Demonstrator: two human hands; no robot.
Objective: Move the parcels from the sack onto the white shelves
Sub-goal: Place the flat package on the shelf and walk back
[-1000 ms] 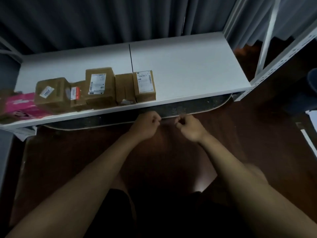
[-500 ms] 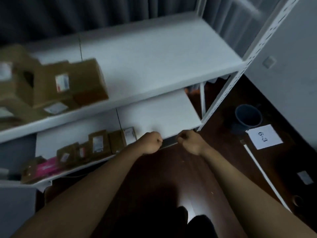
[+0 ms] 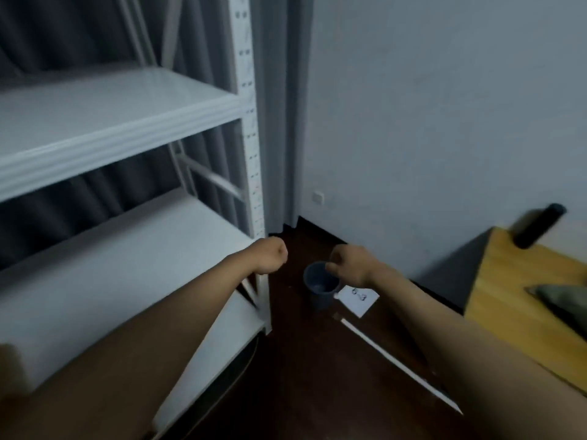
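head view shows the white shelves [image 3: 104, 109] at left, but no parcel or sack in sight. left hand [image 3: 270, 256] and right hand [image 3: 351, 263] are curled into empty fists — likely between parcels; the next move calls for finding the sack.

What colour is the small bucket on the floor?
Dark blue-grey bucket, seen in the head view.

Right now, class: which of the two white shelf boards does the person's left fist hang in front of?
The lower shelf board: the left hand hovers at its right front corner, while the upper shelf board sits well above it.
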